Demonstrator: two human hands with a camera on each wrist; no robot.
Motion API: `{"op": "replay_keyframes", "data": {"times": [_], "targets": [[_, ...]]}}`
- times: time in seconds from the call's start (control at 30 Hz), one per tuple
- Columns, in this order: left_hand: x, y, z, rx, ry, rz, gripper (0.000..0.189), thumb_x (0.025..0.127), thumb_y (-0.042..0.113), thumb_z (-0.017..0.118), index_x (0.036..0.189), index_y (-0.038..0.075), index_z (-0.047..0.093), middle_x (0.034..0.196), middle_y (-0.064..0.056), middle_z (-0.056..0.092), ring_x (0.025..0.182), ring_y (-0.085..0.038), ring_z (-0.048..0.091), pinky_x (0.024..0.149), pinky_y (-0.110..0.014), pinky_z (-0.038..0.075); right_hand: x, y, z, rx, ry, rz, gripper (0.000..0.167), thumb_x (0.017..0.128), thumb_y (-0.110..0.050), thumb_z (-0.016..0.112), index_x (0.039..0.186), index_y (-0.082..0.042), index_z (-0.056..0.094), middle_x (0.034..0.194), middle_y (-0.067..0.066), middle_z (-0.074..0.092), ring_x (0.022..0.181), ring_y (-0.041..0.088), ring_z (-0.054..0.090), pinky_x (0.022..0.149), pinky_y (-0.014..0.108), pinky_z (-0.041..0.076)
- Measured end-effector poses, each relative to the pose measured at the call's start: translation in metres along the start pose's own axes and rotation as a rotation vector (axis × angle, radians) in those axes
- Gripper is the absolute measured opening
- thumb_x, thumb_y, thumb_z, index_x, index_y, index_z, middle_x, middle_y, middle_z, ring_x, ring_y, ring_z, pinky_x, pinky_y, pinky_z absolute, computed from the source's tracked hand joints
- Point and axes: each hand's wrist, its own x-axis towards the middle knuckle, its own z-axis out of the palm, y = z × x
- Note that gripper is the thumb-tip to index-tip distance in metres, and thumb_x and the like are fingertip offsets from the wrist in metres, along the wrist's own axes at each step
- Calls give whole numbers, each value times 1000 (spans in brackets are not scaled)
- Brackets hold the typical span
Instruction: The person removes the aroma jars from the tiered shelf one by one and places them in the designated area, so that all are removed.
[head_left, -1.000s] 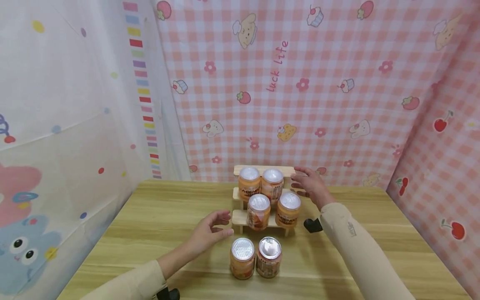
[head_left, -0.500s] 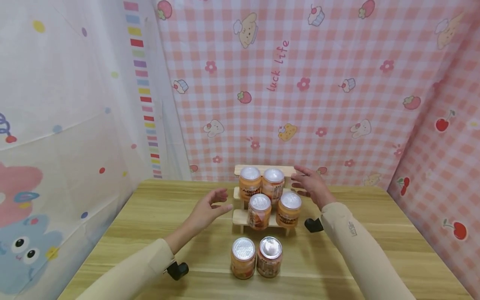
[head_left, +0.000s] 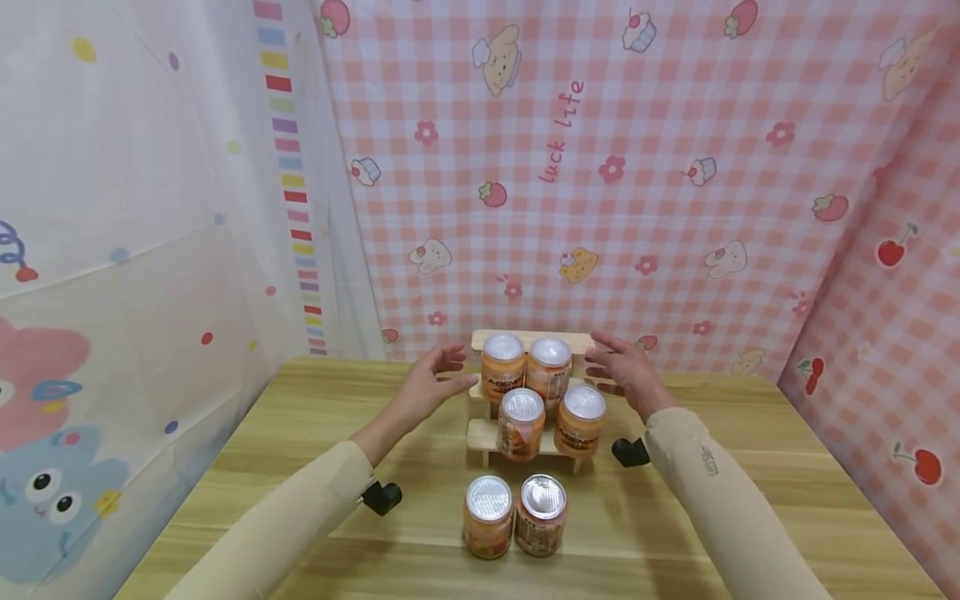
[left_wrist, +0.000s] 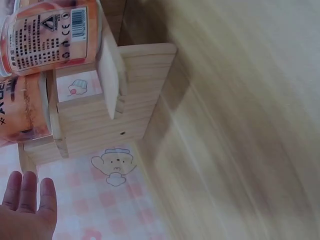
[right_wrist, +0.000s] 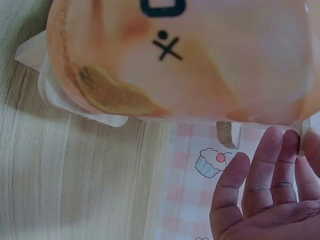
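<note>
At the near side of the counter, a silver-lidded can stands upright just beside a second can. Beyond, a wooden stepped stand bears a third can and a fourth can on its lowest step, a fifth can and a sixth can on the next. The left hand and right hand flank the stand, well apart, fingers loose and holding nothing; whether either touches wood cannot be told. Behind hangs a pink checked cloth.
</note>
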Motion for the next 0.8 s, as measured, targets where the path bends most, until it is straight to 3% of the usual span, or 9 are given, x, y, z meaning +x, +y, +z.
{"op": "replay_keyframes", "data": {"times": [0.3, 0.8], "targets": [[12, 6, 8, -11, -12, 9, 68, 86, 27, 79, 144, 9, 48, 135, -13, 57, 124, -31, 54, 97, -47, 50, 0, 0, 0, -14, -5, 1, 55, 105, -24, 50, 157, -20, 31, 148, 19, 47, 126, 32, 53, 103, 49, 43], [21, 5, 25, -19, -20, 7, 66, 84, 28, 82, 139, 9, 53, 132, -11, 59, 118, -29, 57, 94, -44, 52, -2, -1, 0, -7, -6, 15, 55, 105, -25, 51, 156, -21, 33, 148, 18, 46, 127, 33, 52, 106, 51, 41]]}}
